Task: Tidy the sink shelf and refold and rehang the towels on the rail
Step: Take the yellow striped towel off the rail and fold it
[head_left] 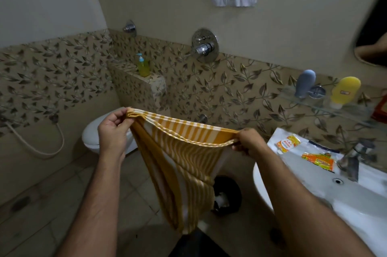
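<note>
Head view shows the left hand [112, 131] and right hand [248, 141] pinching the striped towel [184, 156] top edge — better keep it taut and bring the corners together evenly.

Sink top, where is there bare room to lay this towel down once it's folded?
The sink rim nearest you, in front of the tap, looks bare. Behind it is crowded: two sachets lie left of the tap. The glass shelf holds a grey bottle and a yellow bottle, with a narrow gap between. Both hands, left and right, grip the towel.
</note>
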`<act>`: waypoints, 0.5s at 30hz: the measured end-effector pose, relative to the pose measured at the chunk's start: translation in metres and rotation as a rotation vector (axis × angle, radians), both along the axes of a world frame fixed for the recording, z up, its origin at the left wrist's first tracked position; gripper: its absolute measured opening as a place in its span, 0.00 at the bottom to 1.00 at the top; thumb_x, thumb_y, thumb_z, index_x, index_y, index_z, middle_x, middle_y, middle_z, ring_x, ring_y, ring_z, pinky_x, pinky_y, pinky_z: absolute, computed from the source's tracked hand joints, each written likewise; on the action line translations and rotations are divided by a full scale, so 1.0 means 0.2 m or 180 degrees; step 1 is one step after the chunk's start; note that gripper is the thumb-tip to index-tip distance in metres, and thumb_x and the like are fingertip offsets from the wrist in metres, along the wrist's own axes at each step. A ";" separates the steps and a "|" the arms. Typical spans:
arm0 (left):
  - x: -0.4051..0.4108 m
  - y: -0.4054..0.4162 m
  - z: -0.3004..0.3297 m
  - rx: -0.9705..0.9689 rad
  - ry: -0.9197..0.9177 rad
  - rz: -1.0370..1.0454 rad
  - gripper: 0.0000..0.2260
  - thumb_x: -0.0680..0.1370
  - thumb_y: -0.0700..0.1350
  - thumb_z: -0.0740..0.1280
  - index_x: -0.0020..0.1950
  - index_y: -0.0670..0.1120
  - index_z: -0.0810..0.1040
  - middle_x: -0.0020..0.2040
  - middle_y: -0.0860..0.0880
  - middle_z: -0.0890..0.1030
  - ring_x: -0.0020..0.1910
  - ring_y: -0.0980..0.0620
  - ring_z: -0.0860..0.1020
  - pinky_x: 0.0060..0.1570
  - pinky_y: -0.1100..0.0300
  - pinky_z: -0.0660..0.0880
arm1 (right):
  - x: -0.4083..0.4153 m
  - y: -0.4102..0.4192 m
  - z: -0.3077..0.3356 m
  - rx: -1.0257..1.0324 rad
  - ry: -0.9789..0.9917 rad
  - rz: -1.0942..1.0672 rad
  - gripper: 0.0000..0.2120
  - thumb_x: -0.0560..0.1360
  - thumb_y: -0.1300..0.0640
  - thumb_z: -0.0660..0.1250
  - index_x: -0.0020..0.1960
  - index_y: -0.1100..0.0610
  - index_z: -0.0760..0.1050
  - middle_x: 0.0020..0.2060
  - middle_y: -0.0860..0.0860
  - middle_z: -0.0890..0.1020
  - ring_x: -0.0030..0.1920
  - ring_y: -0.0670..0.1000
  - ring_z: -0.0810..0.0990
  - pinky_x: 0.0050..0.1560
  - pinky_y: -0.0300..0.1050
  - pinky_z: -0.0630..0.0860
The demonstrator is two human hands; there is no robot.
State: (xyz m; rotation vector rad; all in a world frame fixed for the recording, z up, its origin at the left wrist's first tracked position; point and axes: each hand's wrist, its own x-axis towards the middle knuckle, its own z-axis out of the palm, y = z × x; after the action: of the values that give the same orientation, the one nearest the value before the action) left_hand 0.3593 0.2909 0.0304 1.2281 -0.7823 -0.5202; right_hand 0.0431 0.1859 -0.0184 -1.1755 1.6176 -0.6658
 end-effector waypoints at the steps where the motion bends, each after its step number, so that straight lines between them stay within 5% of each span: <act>1: 0.03 0.01 -0.01 0.0028 -0.0080 0.0009 0.15 0.75 0.28 0.65 0.58 0.40 0.78 0.40 0.59 0.85 0.44 0.62 0.82 0.44 0.72 0.76 | 0.00 -0.02 0.07 -0.0073 0.0012 0.0034 0.14 0.74 0.68 0.52 0.41 0.65 0.75 0.23 0.59 0.79 0.16 0.50 0.73 0.21 0.32 0.60; 5: 0.10 0.02 -0.01 0.0011 -0.0253 0.0022 0.16 0.76 0.27 0.64 0.61 0.38 0.77 0.43 0.56 0.84 0.43 0.67 0.81 0.43 0.74 0.75 | 0.03 -0.05 0.33 -0.0528 0.0043 -0.0013 0.15 0.74 0.69 0.51 0.44 0.70 0.77 0.33 0.64 0.83 0.22 0.54 0.79 0.20 0.35 0.67; 9: 0.09 0.00 0.02 -0.0113 -0.0208 0.0112 0.14 0.77 0.30 0.64 0.60 0.41 0.79 0.43 0.52 0.80 0.34 0.66 0.78 0.35 0.74 0.73 | 0.09 -0.01 0.33 -0.0811 0.1248 -0.0073 0.09 0.76 0.62 0.58 0.43 0.58 0.77 0.28 0.53 0.84 0.27 0.51 0.84 0.33 0.44 0.79; 12: 0.07 0.00 0.03 -0.0124 -0.0328 -0.0012 0.13 0.77 0.30 0.65 0.57 0.44 0.79 0.44 0.51 0.81 0.36 0.66 0.79 0.36 0.74 0.73 | 0.10 -0.02 0.23 -0.0244 0.0016 -0.0463 0.15 0.77 0.65 0.52 0.43 0.65 0.77 0.32 0.59 0.83 0.25 0.54 0.80 0.28 0.41 0.74; 15: 0.06 0.00 0.03 -0.0063 -0.0395 -0.0037 0.12 0.76 0.30 0.66 0.56 0.42 0.80 0.44 0.50 0.82 0.38 0.65 0.81 0.39 0.73 0.75 | 0.10 -0.05 0.25 -0.0042 -0.1179 -0.1051 0.17 0.79 0.64 0.47 0.41 0.58 0.73 0.29 0.54 0.77 0.20 0.48 0.74 0.24 0.37 0.72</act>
State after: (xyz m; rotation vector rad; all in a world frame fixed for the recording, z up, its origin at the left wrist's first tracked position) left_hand 0.3719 0.2906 0.0356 1.2468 -0.8980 -0.4478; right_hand 0.0629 0.1754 0.0326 -0.7417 1.4976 -1.0404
